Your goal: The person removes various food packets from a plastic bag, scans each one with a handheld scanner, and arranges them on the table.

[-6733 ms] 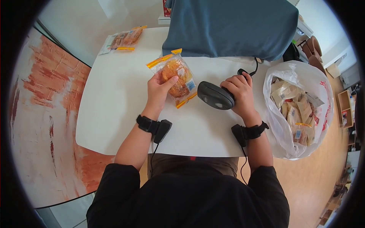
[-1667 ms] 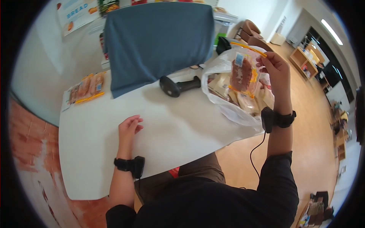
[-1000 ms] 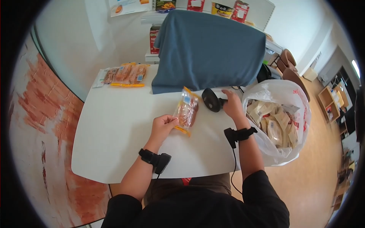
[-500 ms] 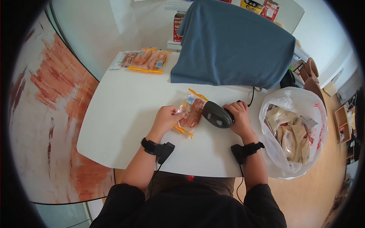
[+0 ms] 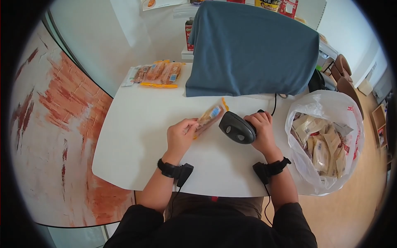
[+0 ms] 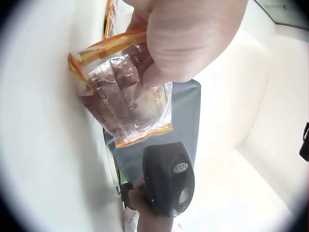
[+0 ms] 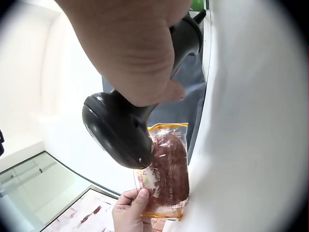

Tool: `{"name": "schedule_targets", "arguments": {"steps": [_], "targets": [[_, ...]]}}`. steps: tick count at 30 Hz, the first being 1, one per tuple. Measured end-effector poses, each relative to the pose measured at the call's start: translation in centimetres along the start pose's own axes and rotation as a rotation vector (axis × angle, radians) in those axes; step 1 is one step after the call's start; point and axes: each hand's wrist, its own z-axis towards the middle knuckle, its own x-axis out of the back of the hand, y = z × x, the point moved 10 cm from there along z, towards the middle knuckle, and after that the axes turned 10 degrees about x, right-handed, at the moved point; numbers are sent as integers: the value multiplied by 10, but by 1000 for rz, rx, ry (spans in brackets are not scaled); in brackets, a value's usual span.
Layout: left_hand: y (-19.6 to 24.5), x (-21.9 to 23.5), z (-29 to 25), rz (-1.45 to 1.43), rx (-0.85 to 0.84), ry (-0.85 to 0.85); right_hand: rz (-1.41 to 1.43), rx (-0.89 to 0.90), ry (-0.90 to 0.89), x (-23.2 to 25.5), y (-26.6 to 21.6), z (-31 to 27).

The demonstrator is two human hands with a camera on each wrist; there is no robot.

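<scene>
The left hand [image 5: 180, 138] pinches the clear, orange-edged plastic bread packet [image 5: 209, 118] between thumb and fingers, above the table near the black handheld scanner [image 5: 237, 127]; the right hand's [image 5: 261, 131] fingers curl round its handle; best to keep the label flat, unshadowed and squarely facing the scanner.

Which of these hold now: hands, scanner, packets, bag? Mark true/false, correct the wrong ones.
1. The left hand holds an orange-edged packet. True.
2. The black scanner lies unheld. False: the right hand grips it by the handle.
3. More packets lie left of the blue cloth, in the head view. True.
4. The white plastic bag is tied shut. False: its mouth is open and packages show inside.
5. In the head view, the bag stands to the right of the scanner. True.
</scene>
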Motion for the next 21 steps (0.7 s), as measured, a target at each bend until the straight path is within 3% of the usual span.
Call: {"name": "schedule_targets", "arguments": {"steps": [15,21], "targets": [[-9,4,0,-38,-29,90,-39,-14,-22,-3,3,-2],[-16,-2,0,-89,99,11,-39,-24,-31,-4,6,-4]]}}
